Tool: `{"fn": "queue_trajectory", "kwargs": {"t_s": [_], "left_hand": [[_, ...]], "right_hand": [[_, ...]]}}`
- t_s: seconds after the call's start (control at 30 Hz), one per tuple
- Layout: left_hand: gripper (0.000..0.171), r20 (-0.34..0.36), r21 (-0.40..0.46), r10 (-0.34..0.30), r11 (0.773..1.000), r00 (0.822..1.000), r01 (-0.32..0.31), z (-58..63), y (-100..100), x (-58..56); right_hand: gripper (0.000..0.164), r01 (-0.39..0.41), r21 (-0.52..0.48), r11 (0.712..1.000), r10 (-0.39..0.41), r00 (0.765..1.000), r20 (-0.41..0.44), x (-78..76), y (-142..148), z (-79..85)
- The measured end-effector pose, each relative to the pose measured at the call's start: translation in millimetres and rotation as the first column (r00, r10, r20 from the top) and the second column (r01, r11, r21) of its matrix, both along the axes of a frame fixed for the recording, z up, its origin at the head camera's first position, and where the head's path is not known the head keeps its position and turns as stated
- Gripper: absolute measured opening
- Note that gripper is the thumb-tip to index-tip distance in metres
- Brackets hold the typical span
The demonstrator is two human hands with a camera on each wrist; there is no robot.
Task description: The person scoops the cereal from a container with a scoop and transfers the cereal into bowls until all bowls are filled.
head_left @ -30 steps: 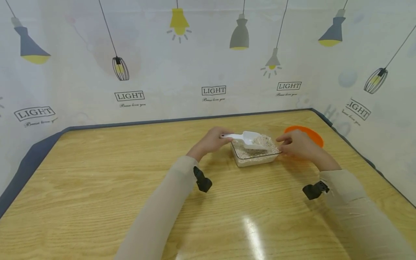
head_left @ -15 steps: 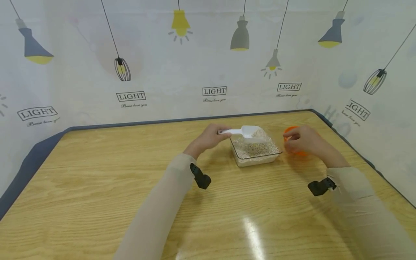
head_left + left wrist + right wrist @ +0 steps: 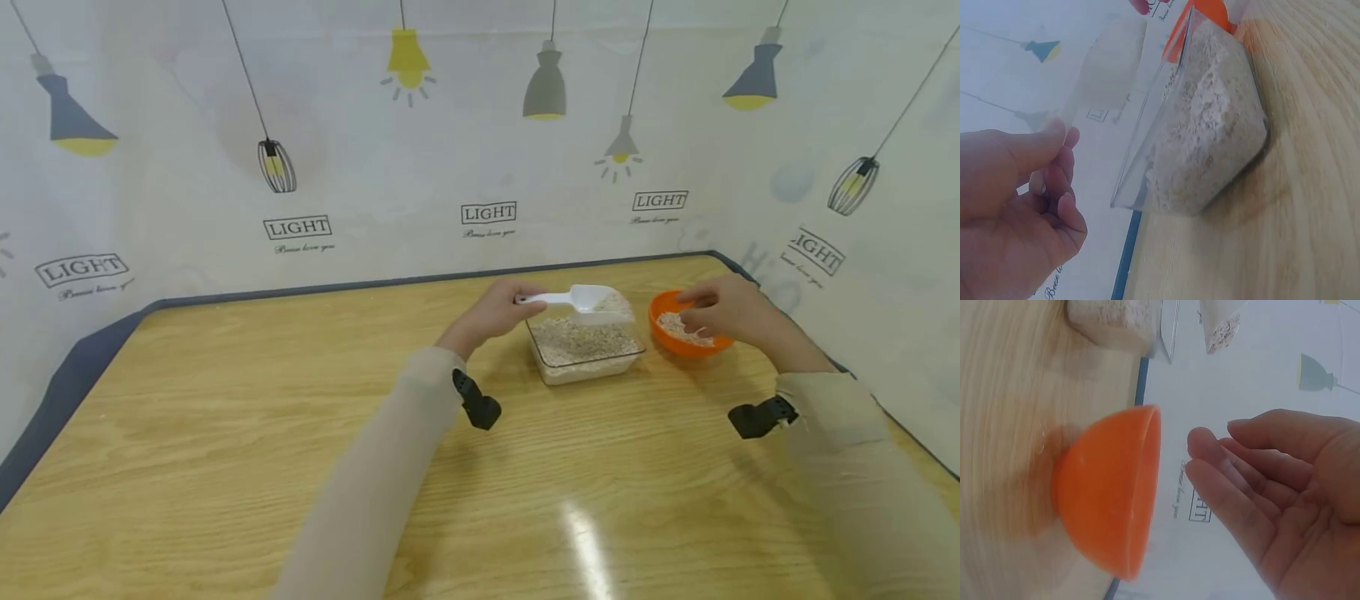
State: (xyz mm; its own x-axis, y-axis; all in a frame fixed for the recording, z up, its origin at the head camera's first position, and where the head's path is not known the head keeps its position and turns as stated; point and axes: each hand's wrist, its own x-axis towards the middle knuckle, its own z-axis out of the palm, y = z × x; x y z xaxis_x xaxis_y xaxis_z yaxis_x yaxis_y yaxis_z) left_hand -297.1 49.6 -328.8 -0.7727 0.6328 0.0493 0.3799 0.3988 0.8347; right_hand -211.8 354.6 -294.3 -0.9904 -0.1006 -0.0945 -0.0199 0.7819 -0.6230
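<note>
My left hand (image 3: 495, 315) grips the handle of a white scoop (image 3: 588, 300) that carries oat flakes. The scoop is held above a clear rectangular container (image 3: 592, 369) filled with oats (image 3: 1207, 119). To the container's right stands an orange bowl (image 3: 686, 350), with oat flakes visible inside it in the head view. Over the bowl hovers my right hand (image 3: 731, 312), its fingers loosely bent and holding nothing. In the right wrist view, the fingertips (image 3: 1200, 440) are apart from the bowl's rim.
All of this rests on a wooden table (image 3: 300, 417), toward its back right. A pale wall covering (image 3: 360, 150) printed with lamps rises behind and at the sides. Dark edging (image 3: 375, 283) runs along the table's back.
The scoop of oats has risen out of the oats in the container. My right hand has moved from the container's right edge to over the orange bowl.
</note>
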Motion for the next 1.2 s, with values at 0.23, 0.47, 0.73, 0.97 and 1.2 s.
{"fn": "queue_trajectory", "kwargs": {"t_s": [0.23, 0.47, 0.73, 0.97, 1.2], "left_hand": [[0.036, -0.018, -0.003, -0.021, 1.0, 1.0, 0.021, 2.2, 14.2, 0.7], [0.038, -0.001, -0.002, -0.038, 0.999, 0.999, 0.038, 3.5, 30.3, 0.3], [0.039, -0.023, -0.038, -0.049, 0.998, 0.999, 0.048, 5.8, 48.6, -1.1], [0.038, -0.015, -0.025, -0.051, 0.998, 0.999, 0.051, 7.8, 59.0, -1.3], [0.037, -0.025, -0.011, -0.046, 0.999, 0.999, 0.046, 10.4, 71.8, -0.9]], "right_hand": [[0.043, 0.027, 0.034, 0.999, -0.027, 1.0, -0.006, 2.0, 18.4, 3.4], [0.045, 0.055, -0.006, 0.998, -0.055, 0.998, 0.004, 1.0, 37.3, 0.8], [0.044, 0.089, -0.064, 0.994, -0.089, 0.996, -0.005, -4.2, 61.1, -8.2], [0.043, 0.122, -0.061, 0.991, -0.127, 0.989, -0.079, -9.0, 76.2, -16.2], [0.049, 0.118, -0.052, 0.992, -0.119, 0.993, -0.011, -13.2, 91.2, -26.8]]}}
